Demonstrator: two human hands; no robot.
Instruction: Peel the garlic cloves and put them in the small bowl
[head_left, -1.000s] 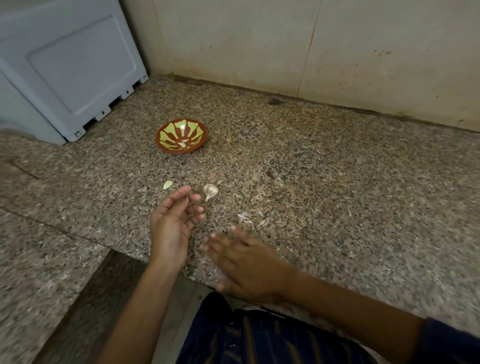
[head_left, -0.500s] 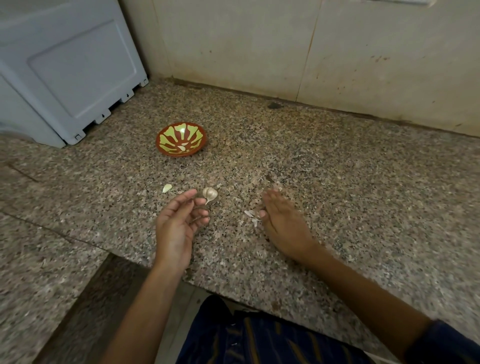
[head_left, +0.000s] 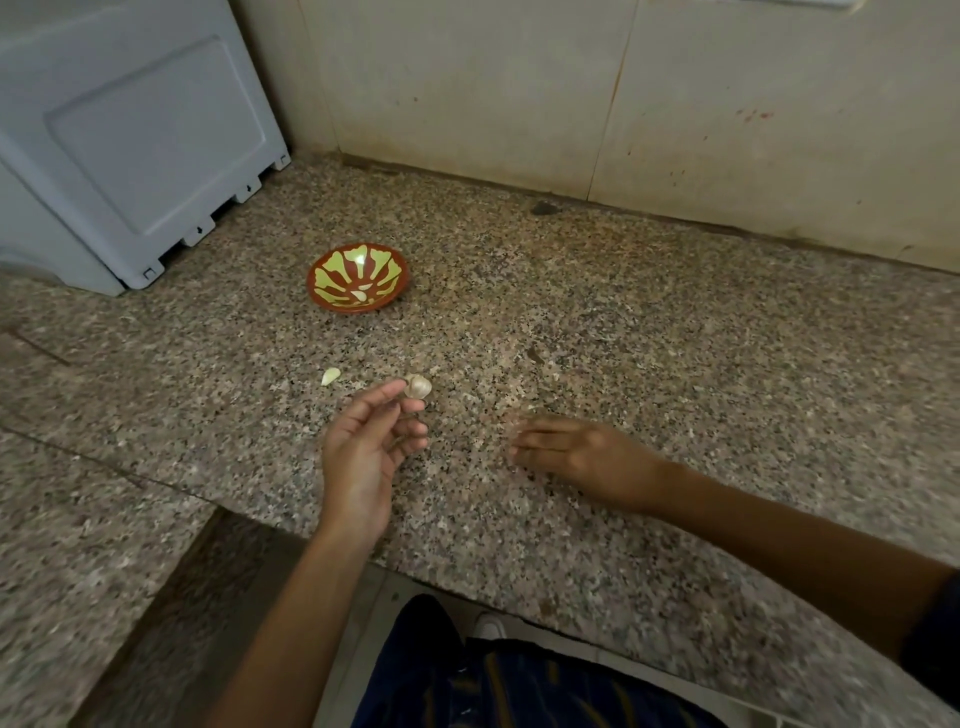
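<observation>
A small red bowl (head_left: 358, 278) with yellow-green petals stands on the granite counter (head_left: 675, 364), and two peeled cloves lie inside it. One loose clove (head_left: 330, 375) lies nearer to me, left of a papery garlic piece (head_left: 417, 386) that also rests on the counter. My left hand (head_left: 363, 447) is palm up with loosely curled fingers, its foremost fingertip right beside the garlic piece. My right hand (head_left: 576, 452) lies palm down on the counter, fingers straight and pointing left, blurred by motion. Any peel scraps by its fingertips are too blurred to make out.
A grey-blue plastic appliance (head_left: 130, 140) fills the back left corner. A beige wall (head_left: 623, 93) closes the back. The counter's front edge runs just before my lap, and a lower granite ledge (head_left: 78, 545) sits at the left.
My right hand went out onto the counter, then turned so its fingers point left. My left hand stayed put, its fingertip now closer to the garlic piece.
</observation>
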